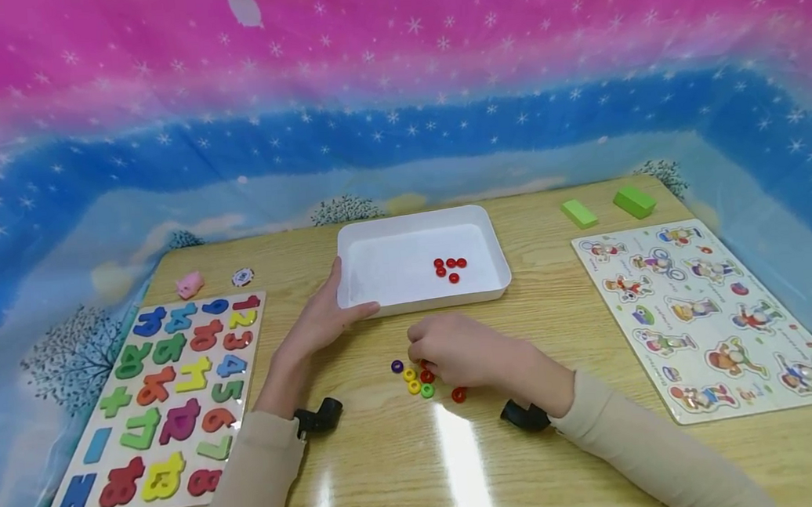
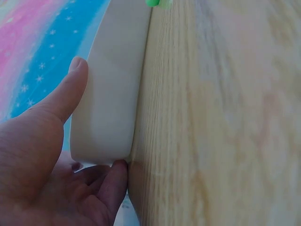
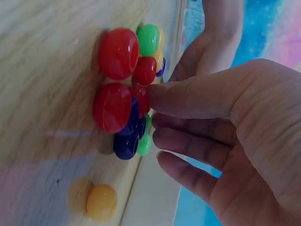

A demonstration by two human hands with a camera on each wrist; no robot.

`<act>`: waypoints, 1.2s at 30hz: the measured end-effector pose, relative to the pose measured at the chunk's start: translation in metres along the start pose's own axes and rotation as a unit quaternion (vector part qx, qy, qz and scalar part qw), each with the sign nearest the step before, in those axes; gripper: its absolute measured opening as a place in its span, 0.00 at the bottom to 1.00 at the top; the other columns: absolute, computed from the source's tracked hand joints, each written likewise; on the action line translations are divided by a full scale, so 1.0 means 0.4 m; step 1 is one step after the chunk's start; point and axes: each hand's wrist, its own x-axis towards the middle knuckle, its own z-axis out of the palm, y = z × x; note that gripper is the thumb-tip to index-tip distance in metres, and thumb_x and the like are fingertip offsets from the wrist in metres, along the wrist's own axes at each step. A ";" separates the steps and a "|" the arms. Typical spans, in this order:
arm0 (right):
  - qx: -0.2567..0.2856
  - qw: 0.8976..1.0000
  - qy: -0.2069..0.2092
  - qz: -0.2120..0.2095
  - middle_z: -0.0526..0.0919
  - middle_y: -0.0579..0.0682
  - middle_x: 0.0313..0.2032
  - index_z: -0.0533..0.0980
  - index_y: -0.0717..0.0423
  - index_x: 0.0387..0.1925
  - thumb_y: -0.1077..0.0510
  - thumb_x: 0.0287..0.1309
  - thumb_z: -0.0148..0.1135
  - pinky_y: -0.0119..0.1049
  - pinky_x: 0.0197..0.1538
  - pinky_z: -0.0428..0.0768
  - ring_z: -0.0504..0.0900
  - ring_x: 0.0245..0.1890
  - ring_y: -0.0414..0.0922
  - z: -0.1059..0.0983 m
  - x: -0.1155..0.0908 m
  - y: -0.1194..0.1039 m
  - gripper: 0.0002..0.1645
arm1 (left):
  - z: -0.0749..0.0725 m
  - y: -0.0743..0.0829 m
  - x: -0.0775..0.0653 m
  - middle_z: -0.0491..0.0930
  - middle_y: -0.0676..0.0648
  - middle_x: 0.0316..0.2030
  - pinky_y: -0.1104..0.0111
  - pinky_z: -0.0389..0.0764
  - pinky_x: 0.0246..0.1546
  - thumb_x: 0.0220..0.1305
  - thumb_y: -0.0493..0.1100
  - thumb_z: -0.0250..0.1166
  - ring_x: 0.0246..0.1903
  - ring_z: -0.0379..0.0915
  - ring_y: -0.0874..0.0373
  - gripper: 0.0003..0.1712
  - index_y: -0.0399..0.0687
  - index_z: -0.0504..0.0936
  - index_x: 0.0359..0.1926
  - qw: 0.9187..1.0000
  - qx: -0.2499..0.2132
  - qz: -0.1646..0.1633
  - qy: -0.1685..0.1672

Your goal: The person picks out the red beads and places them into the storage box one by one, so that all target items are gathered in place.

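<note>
At desk (image 1: pixel 595 334) centre, left hand (image 1: pixel 319 322) grips near-left corner of white tray (image 1: pixel 359 284), thumb on rim, fingers curled underneath. Right hand (image 1: pixel 462 352) sits over bead pile (image 1: pixel 415 378) just in front of tray, fingertips (image 3: pixel 155 94) together, touching red bead (image 3: pixel 140 96). Four red beads (image 1: pixel 449 268) already in tray.

A wooden tabletop (image 1: pixel 598 366) carries a white tray (image 1: pixel 359 245) at far centre, and a cluster of coloured beads (image 1: pixel 415 380) just near of it. A number puzzle board (image 1: pixel 168 396) lies left, a picture puzzle board (image 1: pixel 714 314) right. Two green blocks (image 1: pixel 608 208) sit far right, a pink pig (image 1: pixel 189 284) far left.
</note>
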 end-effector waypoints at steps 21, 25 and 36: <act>-0.019 0.999 -0.009 0.046 0.68 0.40 0.24 0.80 0.47 0.25 0.56 0.53 0.62 0.30 0.31 0.66 0.66 0.25 0.39 -0.010 0.016 0.016 0.03 | 0.002 -0.006 0.002 0.41 0.49 0.73 0.48 0.57 0.66 0.44 0.74 0.62 0.71 0.44 0.48 0.68 0.60 0.27 0.72 1.000 -0.005 0.007 0.002; -0.008 0.998 0.013 0.057 0.72 0.39 0.25 0.81 0.47 0.28 0.57 0.52 0.62 0.29 0.29 0.68 0.68 0.25 0.37 -0.046 0.032 0.032 0.03 | 0.000 -0.007 0.001 0.41 0.49 0.73 0.48 0.58 0.65 0.47 0.70 0.64 0.71 0.45 0.48 0.66 0.60 0.27 0.72 1.000 -0.008 0.008 0.003; 0.020 0.983 0.080 0.163 0.80 0.44 0.31 0.83 0.49 0.34 0.59 0.54 0.61 0.35 0.35 0.76 0.75 0.30 0.40 -0.055 0.128 0.185 0.07 | 0.006 -0.001 0.006 0.41 0.49 0.73 0.49 0.56 0.67 0.47 0.68 0.65 0.71 0.44 0.49 0.66 0.63 0.27 0.71 1.000 -0.011 -0.008 0.007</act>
